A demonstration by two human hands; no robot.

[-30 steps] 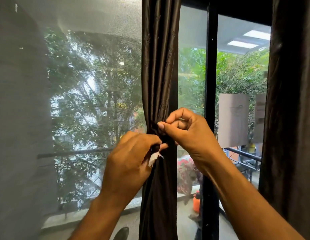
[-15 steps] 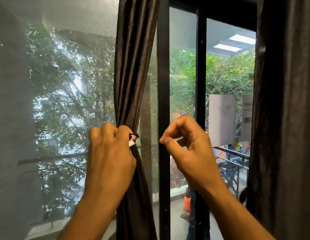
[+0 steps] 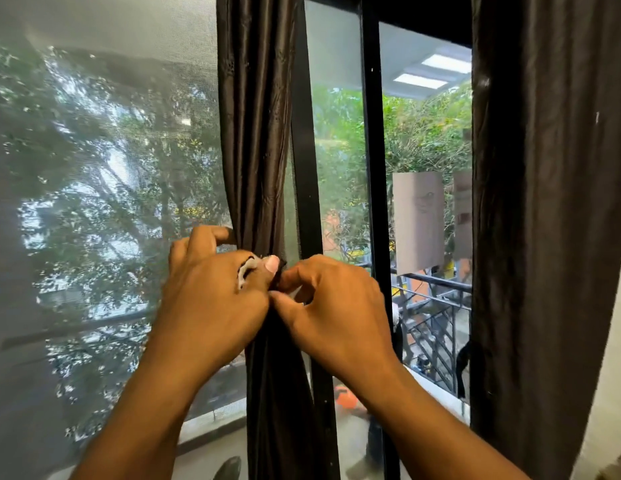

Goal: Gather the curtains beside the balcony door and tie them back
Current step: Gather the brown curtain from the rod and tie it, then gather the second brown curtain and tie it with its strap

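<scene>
Head view: gathered curtain vertical, upright.

The gathered curtain is dark brown and glossy, hanging in tight vertical folds and pinched to a narrow waist between the left hand and the right hand, then flaring slightly below them. A whitish tie strip lies over the left hand's knuckles. A second dark curtain hangs loose, well right of the right hand.
</scene>
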